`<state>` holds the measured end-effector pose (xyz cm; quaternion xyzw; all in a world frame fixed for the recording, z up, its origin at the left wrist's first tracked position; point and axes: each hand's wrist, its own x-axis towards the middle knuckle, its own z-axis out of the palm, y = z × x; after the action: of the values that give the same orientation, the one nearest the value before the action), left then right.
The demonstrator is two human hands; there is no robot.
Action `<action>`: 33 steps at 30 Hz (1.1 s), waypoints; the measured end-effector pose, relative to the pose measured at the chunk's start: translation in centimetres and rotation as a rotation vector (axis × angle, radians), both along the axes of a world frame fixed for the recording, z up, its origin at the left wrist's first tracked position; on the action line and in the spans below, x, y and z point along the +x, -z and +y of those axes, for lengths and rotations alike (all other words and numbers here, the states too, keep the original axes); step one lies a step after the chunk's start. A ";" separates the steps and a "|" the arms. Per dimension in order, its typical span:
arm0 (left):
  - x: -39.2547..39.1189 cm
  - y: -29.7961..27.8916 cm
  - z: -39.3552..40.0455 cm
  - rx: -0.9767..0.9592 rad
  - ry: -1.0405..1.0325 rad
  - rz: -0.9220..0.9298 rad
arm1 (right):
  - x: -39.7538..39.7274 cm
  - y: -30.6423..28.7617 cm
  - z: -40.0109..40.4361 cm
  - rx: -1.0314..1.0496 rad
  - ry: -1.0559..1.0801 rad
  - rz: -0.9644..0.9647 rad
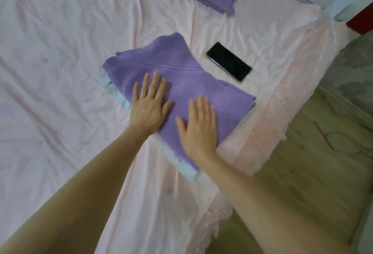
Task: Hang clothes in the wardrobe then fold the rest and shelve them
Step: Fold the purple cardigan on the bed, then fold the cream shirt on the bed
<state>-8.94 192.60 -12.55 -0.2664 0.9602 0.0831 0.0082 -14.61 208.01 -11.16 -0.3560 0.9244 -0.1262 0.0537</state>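
Both hands flat, fingers straight, pressing folded purple sweater (181, 76) on bed (60, 51): right hand (198, 126) nearer, at near-right end; left hand (149, 104) just beyond, w/ pale folded garment (187, 170) peeking out beneath. Long axis runs near-right to far-left. Phone (229, 62) beside, further right. Prob smoothing before shelving
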 end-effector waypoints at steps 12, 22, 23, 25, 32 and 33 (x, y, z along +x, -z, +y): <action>5.2 -3.4 -2.0 0.282 -0.078 -0.265 | 3.3 0.7 1.1 0.340 -0.236 -0.097; 33.0 -16.8 -0.3 0.315 -0.364 -0.460 | 21.0 -11.9 -5.0 0.638 -0.563 -0.253; 36.8 -18.1 0.5 0.328 -0.390 -0.456 | 24.3 -13.2 -5.3 0.630 -0.601 -0.258; 44.8 -21.0 2.2 0.331 -0.445 -0.428 | 31.2 -16.1 -5.8 0.600 -0.663 -0.261; 70.5 -29.4 8.2 0.365 -0.739 -0.335 | 55.5 -24.7 -6.6 0.518 -0.886 -0.252; 72.9 -30.4 8.5 0.375 -0.779 -0.332 | 57.9 -25.6 -6.7 0.506 -0.923 -0.249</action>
<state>63.94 201.11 17.83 -0.6108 0.7428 0.2084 0.1782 43.26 201.31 14.47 -0.6834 0.6601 0.0959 0.2967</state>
